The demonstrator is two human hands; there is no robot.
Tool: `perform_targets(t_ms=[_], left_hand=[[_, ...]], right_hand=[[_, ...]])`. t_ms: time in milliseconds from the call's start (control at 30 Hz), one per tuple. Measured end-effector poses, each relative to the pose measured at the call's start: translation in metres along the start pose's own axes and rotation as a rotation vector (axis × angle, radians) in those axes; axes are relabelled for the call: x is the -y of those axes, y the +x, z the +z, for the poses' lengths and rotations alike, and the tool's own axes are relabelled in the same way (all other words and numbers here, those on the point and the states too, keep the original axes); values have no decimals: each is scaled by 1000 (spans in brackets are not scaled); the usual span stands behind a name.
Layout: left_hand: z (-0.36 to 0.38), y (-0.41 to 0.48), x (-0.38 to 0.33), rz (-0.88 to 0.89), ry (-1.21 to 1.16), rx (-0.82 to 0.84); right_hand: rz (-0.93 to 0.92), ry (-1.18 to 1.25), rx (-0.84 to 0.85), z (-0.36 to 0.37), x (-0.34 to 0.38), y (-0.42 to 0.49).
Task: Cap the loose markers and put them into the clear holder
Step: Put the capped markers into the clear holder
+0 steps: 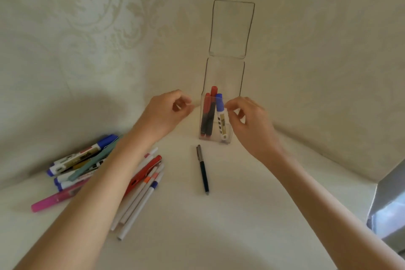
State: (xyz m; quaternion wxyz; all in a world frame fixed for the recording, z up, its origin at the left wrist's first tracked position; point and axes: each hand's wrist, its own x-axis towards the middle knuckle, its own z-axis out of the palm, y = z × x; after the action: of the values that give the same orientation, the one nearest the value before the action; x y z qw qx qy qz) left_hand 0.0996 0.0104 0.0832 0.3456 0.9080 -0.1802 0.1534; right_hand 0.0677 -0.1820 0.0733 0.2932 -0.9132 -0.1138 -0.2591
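The clear holder (224, 72) stands upright against the wall with its lid (231, 28) flipped up. Inside it stand two red-capped markers (207, 112) and a white marker with a blue cap (219, 103). My right hand (252, 125) is beside the holder's right side, thumb and forefinger pinching the blue-capped marker near its cap. Left of the holder, my left hand (166, 112) hovers with its fingers curled towards the thumb and nothing in it. A dark pen (203, 169) lies alone in front of the holder.
A pile of loose markers and pens (87, 164) lies at the left under my left forearm, with a pink marker (52, 200) at its near edge. A shiny metallic object (388, 204) sits at the right edge. The patterned wall rises just behind the holder.
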Motion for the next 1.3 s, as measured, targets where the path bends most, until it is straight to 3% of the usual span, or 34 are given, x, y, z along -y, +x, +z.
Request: perform_targets(t_ms=[167,367,767,967,1300], left_hand=[[7,-51,42,-242,148,127],[-4,-85,67,-395,336,55],[-1,-88,63,-436,265,256],[11,-83,59,-389,411,358],[47,-65,57,-281,516,171]], right_hand=[[149,-42,323,47,10,-28],[259,-144,443,78,17,-40],[275,-160,509,88,23,-43],[282,-159,504,90,23,-43],[282,-139,429,93,21,-44]])
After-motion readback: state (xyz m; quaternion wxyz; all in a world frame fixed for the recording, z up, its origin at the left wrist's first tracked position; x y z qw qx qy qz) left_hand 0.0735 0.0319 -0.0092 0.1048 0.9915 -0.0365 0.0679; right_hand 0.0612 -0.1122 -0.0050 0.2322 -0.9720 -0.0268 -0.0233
